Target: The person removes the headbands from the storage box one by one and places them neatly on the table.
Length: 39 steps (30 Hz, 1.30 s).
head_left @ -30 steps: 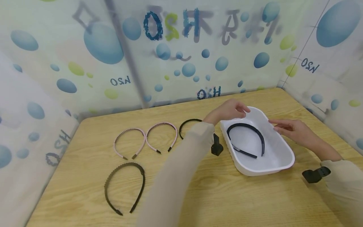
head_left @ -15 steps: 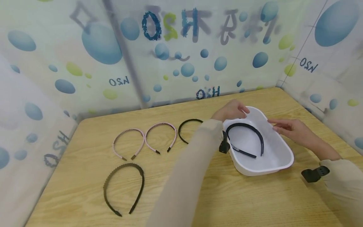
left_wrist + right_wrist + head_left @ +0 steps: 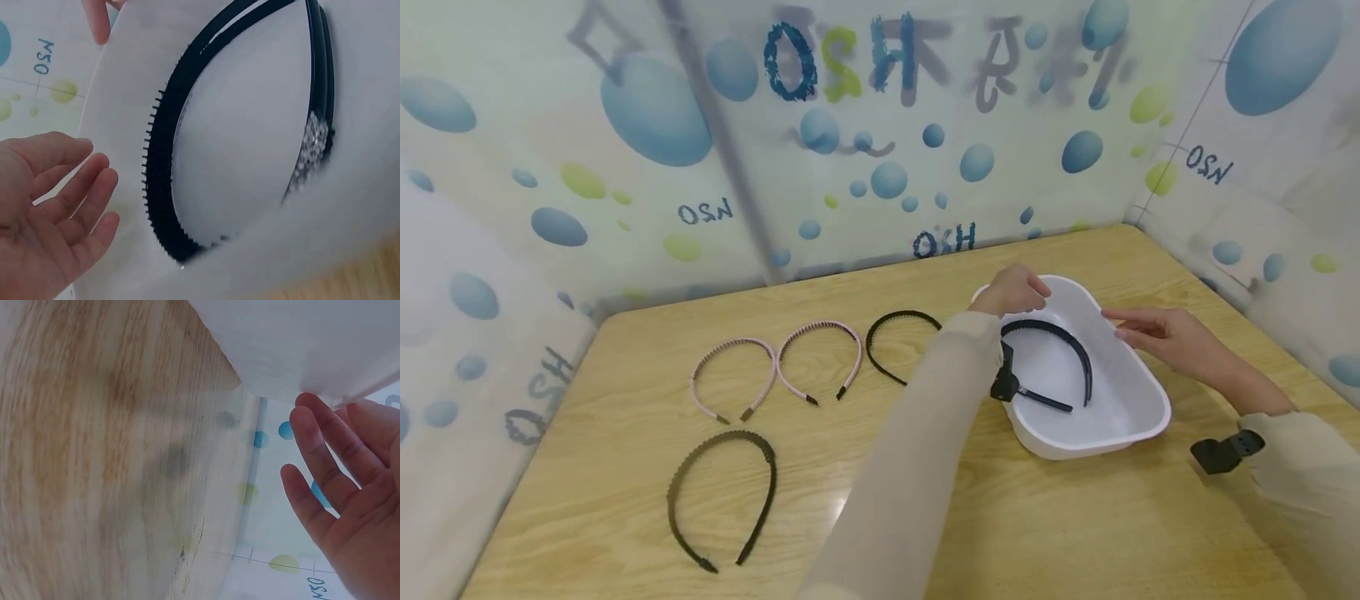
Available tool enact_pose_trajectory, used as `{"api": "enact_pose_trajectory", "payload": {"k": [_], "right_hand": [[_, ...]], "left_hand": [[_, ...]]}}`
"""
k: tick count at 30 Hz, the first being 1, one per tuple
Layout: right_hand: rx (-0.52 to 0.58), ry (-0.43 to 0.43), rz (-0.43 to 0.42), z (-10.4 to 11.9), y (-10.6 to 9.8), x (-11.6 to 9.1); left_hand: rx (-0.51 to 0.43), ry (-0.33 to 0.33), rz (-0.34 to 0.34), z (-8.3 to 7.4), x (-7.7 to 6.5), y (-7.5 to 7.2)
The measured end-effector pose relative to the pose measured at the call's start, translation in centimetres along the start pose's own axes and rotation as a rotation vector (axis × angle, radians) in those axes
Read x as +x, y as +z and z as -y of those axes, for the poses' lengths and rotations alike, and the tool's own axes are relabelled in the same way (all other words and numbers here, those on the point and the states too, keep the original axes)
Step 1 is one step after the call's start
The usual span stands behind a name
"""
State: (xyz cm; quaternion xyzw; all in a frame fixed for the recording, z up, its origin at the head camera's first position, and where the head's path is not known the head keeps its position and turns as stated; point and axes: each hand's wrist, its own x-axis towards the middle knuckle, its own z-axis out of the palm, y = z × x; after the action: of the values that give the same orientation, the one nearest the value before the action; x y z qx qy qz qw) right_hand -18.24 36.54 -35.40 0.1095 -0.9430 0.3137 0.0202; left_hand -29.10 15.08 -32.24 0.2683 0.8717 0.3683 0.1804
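Observation:
A white plastic basin (image 3: 1120, 392) stands at the right of the table. Inside it lie black toothed headbands (image 3: 169, 144), one with a sparkly patch; they overlap, so their count is unclear. My left hand (image 3: 1013, 289) hovers over the basin's back left rim, holding nothing, its fingers loosely bent in the left wrist view. My right hand (image 3: 1172, 342) pinches the basin's right rim. One finger (image 3: 97, 19) shows inside the rim, while others (image 3: 309, 428) lie against the outer wall.
Two pink headbands (image 3: 733, 342) (image 3: 818, 324) and a black headband (image 3: 902, 314) lie in a row left of the basin. A larger dark headband (image 3: 722, 435) lies nearer the front left. A printed curtain (image 3: 880, 183) stands behind the wooden table (image 3: 1060, 533).
My left hand and forearm have shifted slightly right, further over the basin, and the wrist has turned. My right hand stays at the rim. The head view has drifted a little.

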Motion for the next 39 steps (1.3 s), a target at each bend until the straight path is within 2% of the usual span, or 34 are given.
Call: {"api": "enact_pose_trajectory", "payload": {"k": [9, 18, 26, 31, 39], "right_hand": [[0.001, -0.015, 0.002, 0.1, -0.1, 0.1], [0.028, -0.024, 0.003, 0.2, -0.2, 0.3], [0.054, -0.028, 0.001, -0.2, -0.1, 0.0], [0.074, -0.037, -0.009, -0.3, 0.0, -0.1], [0.095, -0.04, -0.017, 0.0, -0.1, -0.2]], "left_hand": [[0.07, -0.024, 0.011, -0.7, 0.7, 1.2], [0.072, -0.093, 0.025, -0.8, 0.8, 1.5], [0.174, -0.071, 0.095, -0.6, 1.2, 1.7], [0.191, -0.076, 0.137, -0.2, 1.8, 1.9], [0.215, -0.103, 0.133, 0.0, 2.1, 1.9]]}}
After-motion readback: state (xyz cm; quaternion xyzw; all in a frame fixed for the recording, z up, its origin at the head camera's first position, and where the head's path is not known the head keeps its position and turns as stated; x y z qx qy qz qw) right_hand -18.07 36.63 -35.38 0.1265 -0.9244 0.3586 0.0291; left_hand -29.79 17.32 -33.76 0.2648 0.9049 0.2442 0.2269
